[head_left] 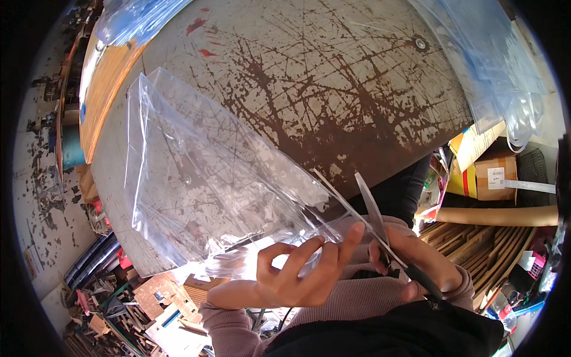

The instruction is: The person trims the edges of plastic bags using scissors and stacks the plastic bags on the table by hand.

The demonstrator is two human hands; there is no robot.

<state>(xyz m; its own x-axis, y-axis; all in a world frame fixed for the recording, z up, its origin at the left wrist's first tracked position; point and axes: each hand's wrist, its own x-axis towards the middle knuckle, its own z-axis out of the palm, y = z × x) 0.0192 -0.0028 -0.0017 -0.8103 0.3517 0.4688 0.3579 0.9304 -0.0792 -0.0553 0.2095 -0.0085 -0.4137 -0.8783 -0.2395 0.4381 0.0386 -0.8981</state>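
Note:
A large clear plastic sheet lies creased and folded across the left part of a worn metal table, its near edge bunched toward me. My left hand is at that near edge, fingers bent, and it grips the plastic; its thumb is hidden. Close by, my right hand is closed around the black handles of a pair of scissors. The scissor blades stand apart and point away from me, beside the sheet's right-hand corner. Whether plastic lies between the blades, I cannot tell.
More clear plastic sheeting hangs over the table's far right edge, and another pile rests at the far left by a wooden board. Right of me are a cardboard box and stacked brown strips. Scrap pieces clutter the lower left.

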